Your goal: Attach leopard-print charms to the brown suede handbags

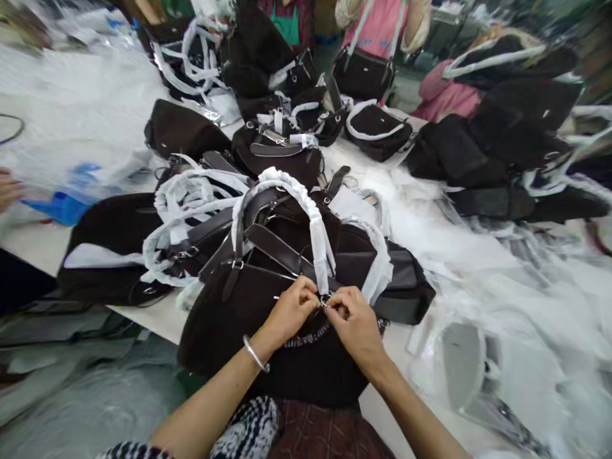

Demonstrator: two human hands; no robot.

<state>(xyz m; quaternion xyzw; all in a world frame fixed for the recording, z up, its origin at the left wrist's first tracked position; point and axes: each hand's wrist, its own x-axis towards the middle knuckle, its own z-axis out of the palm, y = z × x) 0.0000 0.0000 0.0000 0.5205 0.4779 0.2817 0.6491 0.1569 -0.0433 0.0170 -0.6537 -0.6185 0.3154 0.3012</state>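
Note:
A dark handbag (229, 325) lies right in front of me, its handle (291, 185) wrapped in white paper and arching upward. My left hand (297, 309) is closed in a pinch at the lower end of the handle, near a metal ring (324, 301). On the ring's other side, my right hand (351, 319) pinches at the same ring with its fingertips. The two hands nearly touch. A thin white stick-like piece pokes out beside my left fingers. Below the hands a dark chain or braided strip (308, 338) crosses the bag.
More dark bags (112, 242) with wrapped handles are piled left, behind and at the far right (502, 134). Clear plastic (516, 357) covers the right side. A blue object (62, 207) lies at left near another person's hand (8, 190). People stand across the table.

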